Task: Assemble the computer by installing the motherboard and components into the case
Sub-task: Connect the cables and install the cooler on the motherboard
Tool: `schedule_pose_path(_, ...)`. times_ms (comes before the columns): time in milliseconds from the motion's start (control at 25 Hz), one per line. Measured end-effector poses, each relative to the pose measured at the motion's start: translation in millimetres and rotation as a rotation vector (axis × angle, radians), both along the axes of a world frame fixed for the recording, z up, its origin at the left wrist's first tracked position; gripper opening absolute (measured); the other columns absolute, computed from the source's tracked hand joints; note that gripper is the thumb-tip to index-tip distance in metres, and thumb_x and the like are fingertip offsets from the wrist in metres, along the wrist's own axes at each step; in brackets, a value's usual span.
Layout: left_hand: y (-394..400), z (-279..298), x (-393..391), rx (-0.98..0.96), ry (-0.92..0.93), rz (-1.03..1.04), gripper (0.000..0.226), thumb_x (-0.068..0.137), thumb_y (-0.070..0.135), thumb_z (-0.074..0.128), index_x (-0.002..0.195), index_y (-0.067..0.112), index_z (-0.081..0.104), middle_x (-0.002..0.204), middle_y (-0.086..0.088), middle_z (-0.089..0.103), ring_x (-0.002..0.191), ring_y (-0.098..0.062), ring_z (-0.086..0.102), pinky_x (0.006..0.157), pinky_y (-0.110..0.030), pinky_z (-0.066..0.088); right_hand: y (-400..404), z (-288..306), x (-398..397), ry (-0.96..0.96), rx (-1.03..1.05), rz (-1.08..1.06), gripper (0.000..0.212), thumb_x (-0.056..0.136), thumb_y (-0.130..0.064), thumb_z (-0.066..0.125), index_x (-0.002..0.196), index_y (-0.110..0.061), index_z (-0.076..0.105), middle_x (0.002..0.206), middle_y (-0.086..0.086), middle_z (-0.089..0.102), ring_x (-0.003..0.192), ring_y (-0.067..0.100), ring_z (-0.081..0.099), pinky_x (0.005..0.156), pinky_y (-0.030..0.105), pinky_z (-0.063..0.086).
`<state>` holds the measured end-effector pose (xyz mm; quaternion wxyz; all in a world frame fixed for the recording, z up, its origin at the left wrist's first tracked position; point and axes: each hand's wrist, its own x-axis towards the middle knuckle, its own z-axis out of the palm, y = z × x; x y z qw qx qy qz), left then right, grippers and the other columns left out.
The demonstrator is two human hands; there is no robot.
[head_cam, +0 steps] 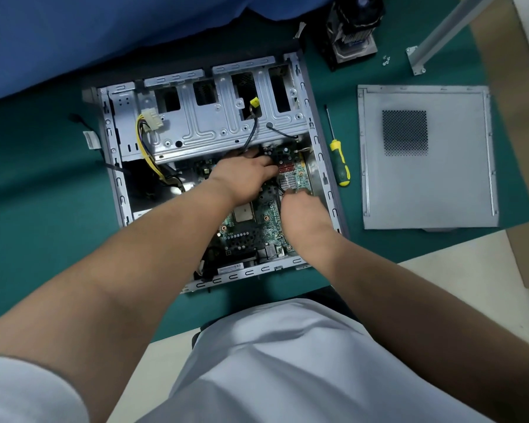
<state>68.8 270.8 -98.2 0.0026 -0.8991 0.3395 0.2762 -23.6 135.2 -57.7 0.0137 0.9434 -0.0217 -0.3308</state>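
A: At the centre of the green tabletop (pixel 43 184) lies the case (pixel 116 178), open side up, cage (pixel 214 123) at its 12 o'clock end. Why flat?

B: Probably so the board can rest on the floor of it. The board (pixel 251 230) already sits inside, at the 6 o'clock half of the case.

A: And the yellow-wired plug (pixel 154 121) at 10 o'clock?

B: It lies on the cage, likely parked out of the way; not yet connected, by the look of it.

A: The left hand (pixel 245 172)?

B: It reaches over the board's far edge, fingers curled down beside a black cable (pixel 251 129). Whether its grip pinches anything, I cannot tell.

A: The right hand (pixel 303 209)?

B: Just at 4 o'clock of the left, beside the small heatsink (pixel 288 181), fingers bent toward the board. Its grip is hidden too.

A: Further right?

B: A screwdriver (pixel 338 157) lies just beside the case at 3 o'clock, within reach, I'd guess, for the screws (pixel 386 60) at 1 o'clock. The side panel (pixel 425 184) lies well apart, at 3 o'clock.
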Motion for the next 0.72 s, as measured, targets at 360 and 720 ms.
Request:
schedule_pose_path(360,21.0,-2.2,0.1,-0.020,0.053,-0.060,0.077,0.096,0.006,0.046,0.151,0.057,0.034,0.168,0.020,0.017,0.153,-0.028,0.025,0.110,-0.047,0.044,3.0,-4.1,4.1,-0.030,-0.107,0.044,0.049,0.092,0.002,0.055,0.140,0.005,0.047,0.129,0.027,0.058,0.103,0.032,0.071,0.075,0.036,0.057)
schedule_pose_path(720,18.9,0.1,-11.9,0.107,-0.095,-0.131,0.070,0.105,0.019,0.041,0.154,0.061,0.016,0.170,0.020,0.006,0.144,-0.025,0.036,0.088,-0.040,0.049,5.6,-0.5,-3.2,-0.010,-0.077,0.074,0.041,0.093,0.006,0.052,0.134,0.005,0.053,0.125,0.024,0.057,0.100,0.036,0.071,0.063,0.038,0.048)
